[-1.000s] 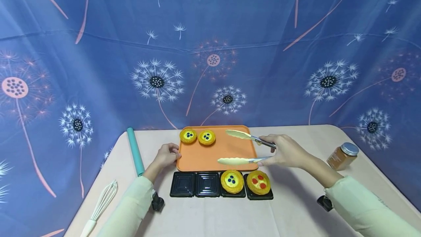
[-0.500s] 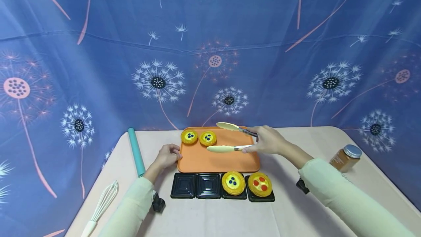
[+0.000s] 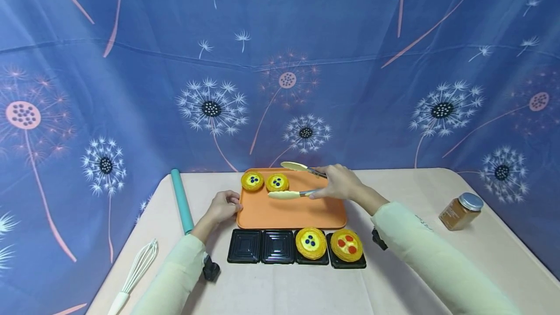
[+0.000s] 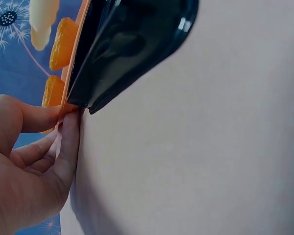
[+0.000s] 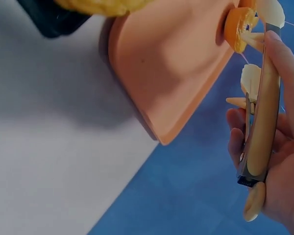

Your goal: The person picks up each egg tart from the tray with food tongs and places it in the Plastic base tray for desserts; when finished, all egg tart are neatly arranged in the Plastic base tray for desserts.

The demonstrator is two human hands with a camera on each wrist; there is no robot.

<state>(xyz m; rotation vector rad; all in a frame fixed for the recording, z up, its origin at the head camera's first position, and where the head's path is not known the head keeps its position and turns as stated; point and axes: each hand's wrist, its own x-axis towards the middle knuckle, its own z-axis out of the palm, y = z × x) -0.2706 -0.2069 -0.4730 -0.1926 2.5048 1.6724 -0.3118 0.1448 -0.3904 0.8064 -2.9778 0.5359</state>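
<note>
My left hand [image 3: 223, 207] pinches the left rim of an orange tray [image 3: 297, 215] between thumb and fingers. With my right hand [image 3: 343, 183] I hold a pair of tongs [image 5: 264, 112] whose cream tips are spread apart. They reach over the tray from the right, and the lower tip overlaps the front of one blueberry egg tart [image 3: 277, 181] in the head view. To its left sits another blueberry egg tart [image 3: 252, 181], in the tray's back left corner. Nothing shows gripped between the tips.
Black square holders stand in a row before the tray. Two hold nothing, one bears a blueberry tart [image 3: 311, 243], and the rightmost bears a red-topped tart [image 3: 346, 245]. A teal rolling pin [image 3: 181, 201] and whisk [image 3: 139, 266] lie left; a jar [image 3: 461, 211] stands right.
My right hand has carried the spread tongs left and slightly back over the tray, toward the two tarts on it. The left hand has stayed at the tray's rim.
</note>
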